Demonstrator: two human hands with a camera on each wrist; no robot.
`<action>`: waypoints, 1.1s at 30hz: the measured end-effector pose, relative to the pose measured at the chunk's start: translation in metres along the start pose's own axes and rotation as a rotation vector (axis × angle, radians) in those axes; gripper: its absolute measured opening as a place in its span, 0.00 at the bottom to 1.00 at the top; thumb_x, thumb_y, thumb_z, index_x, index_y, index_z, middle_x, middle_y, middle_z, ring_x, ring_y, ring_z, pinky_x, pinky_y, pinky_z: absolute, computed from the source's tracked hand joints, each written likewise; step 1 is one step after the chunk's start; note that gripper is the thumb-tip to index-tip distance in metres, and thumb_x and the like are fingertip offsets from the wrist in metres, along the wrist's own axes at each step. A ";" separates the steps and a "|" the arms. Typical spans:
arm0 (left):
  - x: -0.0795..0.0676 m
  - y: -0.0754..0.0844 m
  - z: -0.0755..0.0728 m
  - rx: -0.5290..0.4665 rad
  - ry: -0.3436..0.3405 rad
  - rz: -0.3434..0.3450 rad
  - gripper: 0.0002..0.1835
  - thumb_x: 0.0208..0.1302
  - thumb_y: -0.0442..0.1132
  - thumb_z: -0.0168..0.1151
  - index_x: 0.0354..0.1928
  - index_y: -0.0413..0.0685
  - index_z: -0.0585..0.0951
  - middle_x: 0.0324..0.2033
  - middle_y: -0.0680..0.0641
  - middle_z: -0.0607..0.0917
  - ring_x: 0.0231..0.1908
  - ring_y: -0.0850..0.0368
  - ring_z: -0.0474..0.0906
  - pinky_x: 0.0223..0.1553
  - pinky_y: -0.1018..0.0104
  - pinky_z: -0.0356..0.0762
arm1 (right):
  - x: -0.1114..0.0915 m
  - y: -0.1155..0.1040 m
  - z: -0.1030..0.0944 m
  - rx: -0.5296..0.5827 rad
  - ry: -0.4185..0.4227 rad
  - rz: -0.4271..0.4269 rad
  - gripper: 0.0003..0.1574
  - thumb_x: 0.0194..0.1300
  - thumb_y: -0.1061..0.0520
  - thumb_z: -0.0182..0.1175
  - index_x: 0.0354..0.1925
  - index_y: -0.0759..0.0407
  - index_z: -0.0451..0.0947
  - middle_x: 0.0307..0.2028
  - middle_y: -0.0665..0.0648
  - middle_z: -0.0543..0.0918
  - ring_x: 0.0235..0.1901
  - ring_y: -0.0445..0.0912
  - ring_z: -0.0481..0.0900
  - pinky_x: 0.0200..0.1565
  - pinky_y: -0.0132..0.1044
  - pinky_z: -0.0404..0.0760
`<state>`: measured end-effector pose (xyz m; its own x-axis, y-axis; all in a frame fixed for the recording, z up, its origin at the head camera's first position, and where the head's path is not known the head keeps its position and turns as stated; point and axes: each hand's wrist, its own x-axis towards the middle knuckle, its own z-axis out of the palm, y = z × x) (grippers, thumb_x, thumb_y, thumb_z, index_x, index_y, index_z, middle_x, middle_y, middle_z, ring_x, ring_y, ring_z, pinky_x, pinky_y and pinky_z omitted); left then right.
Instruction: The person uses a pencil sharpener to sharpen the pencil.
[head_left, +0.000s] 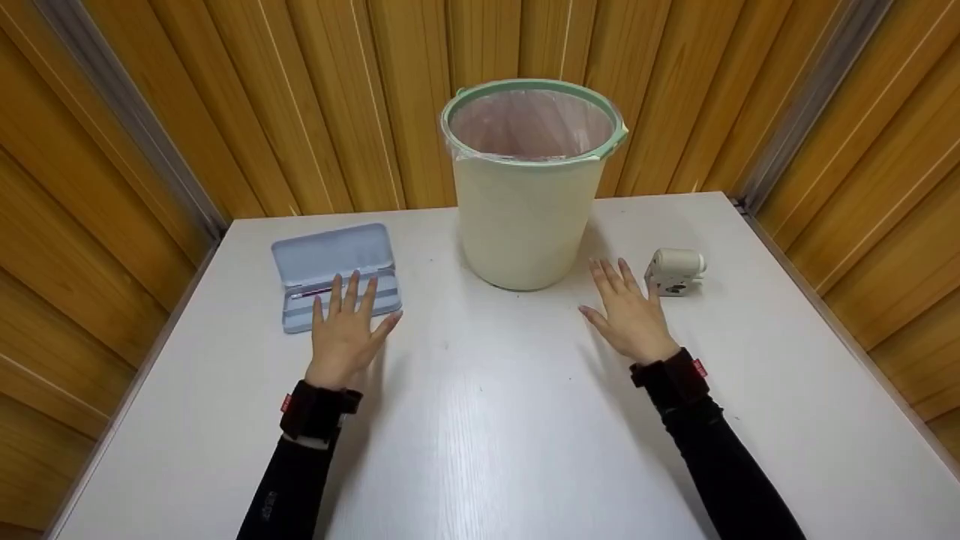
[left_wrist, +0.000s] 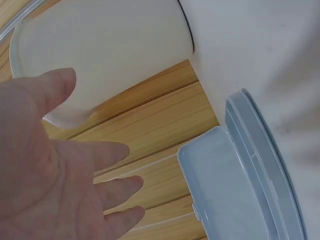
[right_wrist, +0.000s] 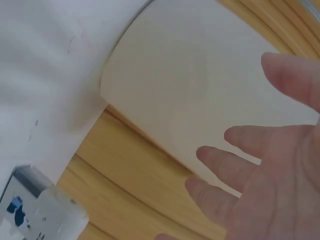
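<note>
My left hand (head_left: 343, 337), palm down with fingers spread, hovers in front of an open light-blue pencil case (head_left: 330, 247), and its fingertips overlap the case's near part in the head view. A thin dark-red pencil (head_left: 311, 292) lies in the case, partly hidden behind the fingers. My right hand (head_left: 630, 319), its fingers straight and spread too, is above the table between a cream bin (head_left: 525, 217) and a small off-white boxy device (head_left: 675, 270) with a rounded top. In the left wrist view the case's lid (left_wrist: 220, 180) stands raised. Neither hand holds anything.
The bin has a green rim (head_left: 536, 160) and a clear liner (head_left: 532, 124), and stands at the back of the white table (head_left: 480, 420). Wood-patterned walls (head_left: 337, 97) enclose the table behind and at both sides.
</note>
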<state>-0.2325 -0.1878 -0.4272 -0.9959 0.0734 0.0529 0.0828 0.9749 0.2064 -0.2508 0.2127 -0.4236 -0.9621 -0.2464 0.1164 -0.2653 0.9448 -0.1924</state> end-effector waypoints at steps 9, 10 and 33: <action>0.004 -0.055 -0.018 -0.135 0.043 -0.129 0.38 0.74 0.50 0.47 0.74 0.28 0.52 0.73 0.24 0.50 0.73 0.23 0.43 0.71 0.32 0.48 | 0.028 -0.063 0.013 0.206 0.052 -0.210 0.45 0.68 0.50 0.62 0.75 0.61 0.55 0.73 0.66 0.63 0.74 0.62 0.58 0.69 0.64 0.61; 0.004 -0.063 -0.019 -0.154 0.055 -0.156 0.38 0.73 0.47 0.48 0.72 0.26 0.53 0.72 0.22 0.51 0.71 0.22 0.46 0.70 0.31 0.52 | 0.034 -0.070 0.016 0.245 0.062 -0.240 0.44 0.67 0.51 0.63 0.74 0.63 0.57 0.71 0.67 0.65 0.73 0.62 0.60 0.69 0.61 0.64; 0.015 -0.124 0.000 -0.346 -0.029 -0.283 0.28 0.66 0.43 0.57 0.57 0.21 0.73 0.51 0.21 0.79 0.44 0.34 0.80 0.43 0.43 0.80 | 0.120 -0.180 0.093 0.499 -0.300 -0.195 0.36 0.66 0.48 0.63 0.64 0.69 0.71 0.62 0.66 0.77 0.65 0.56 0.73 0.68 0.46 0.70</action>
<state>-0.2576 -0.3073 -0.4516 -0.9813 -0.1758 -0.0788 -0.1908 0.8300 0.5242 -0.3245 -0.0067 -0.4652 -0.8493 -0.5233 -0.0698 -0.3658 0.6786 -0.6369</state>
